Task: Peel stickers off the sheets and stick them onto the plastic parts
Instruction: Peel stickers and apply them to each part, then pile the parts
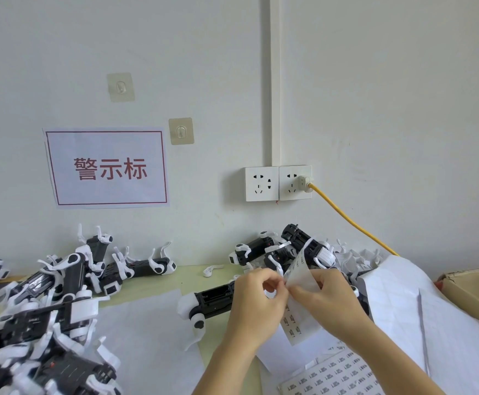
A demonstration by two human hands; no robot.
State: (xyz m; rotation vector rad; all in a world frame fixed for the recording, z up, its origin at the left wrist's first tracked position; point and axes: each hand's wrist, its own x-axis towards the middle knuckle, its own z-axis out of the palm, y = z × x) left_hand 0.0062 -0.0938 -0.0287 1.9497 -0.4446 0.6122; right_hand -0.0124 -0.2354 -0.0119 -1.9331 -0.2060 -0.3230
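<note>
A narrow white sticker strip point(299, 269) curls upward between both hands above the table. My right hand point(326, 297) grips its lower part. Fingertips of my left hand point(257, 297) pinch at the strip's left edge. Just behind my left hand lies a black-and-white plastic part point(207, 305) on the table. A full sticker sheet point(335, 376) with several printed labels lies flat at the bottom, below my right forearm.
Piles of black-and-white plastic parts sit at the left point(50, 303) and at the back right point(286, 249). Used white backing sheets point(420, 303) spread to the right, beside a cardboard box point(477, 292). A yellow cable point(352, 223) runs down from the wall socket point(278, 183).
</note>
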